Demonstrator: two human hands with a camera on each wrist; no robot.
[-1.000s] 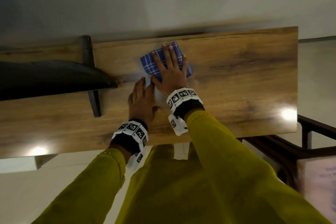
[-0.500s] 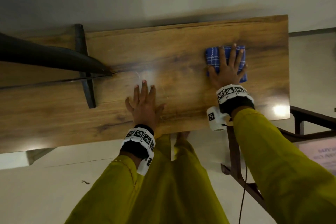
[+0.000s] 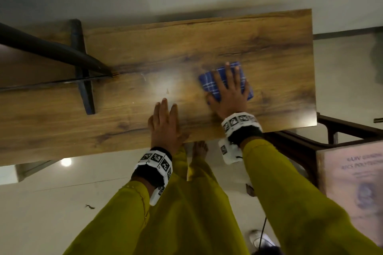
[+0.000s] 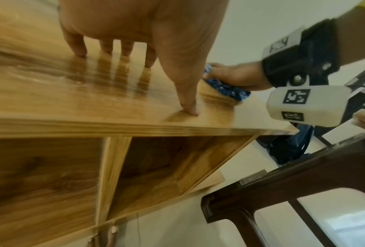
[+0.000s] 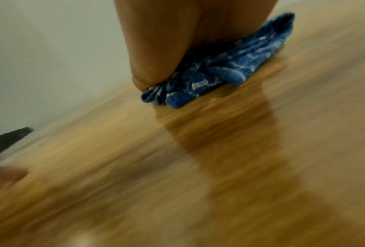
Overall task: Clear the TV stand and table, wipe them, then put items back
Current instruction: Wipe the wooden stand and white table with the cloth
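The wooden TV stand top (image 3: 259, 43) fills the middle of the head view. A folded blue checked cloth (image 3: 209, 84) lies on its right half. My right hand (image 3: 230, 89) presses flat on the cloth with fingers spread and straight. The right wrist view shows the cloth (image 5: 230, 66) bunched under the palm (image 5: 166, 41), blurred by motion. My left hand (image 3: 165, 122) rests flat on the stand near its front edge, fingers straight. In the left wrist view the left hand (image 4: 135, 33) touches the wood with fingertips and thumb, and the cloth (image 4: 225, 88) is beyond it.
A black TV foot (image 3: 83, 68) and the dark TV edge (image 3: 41, 47) sit on the stand's left half. A dark wooden chair frame (image 3: 331, 130) and a pale printed sheet (image 3: 352, 182) stand at the right. Open shelves (image 4: 156, 167) lie below the top.
My right hand slid the cloth from beside the TV foot to the stand's right end, then back leftward toward the middle. The left hand stayed planted near the front edge.
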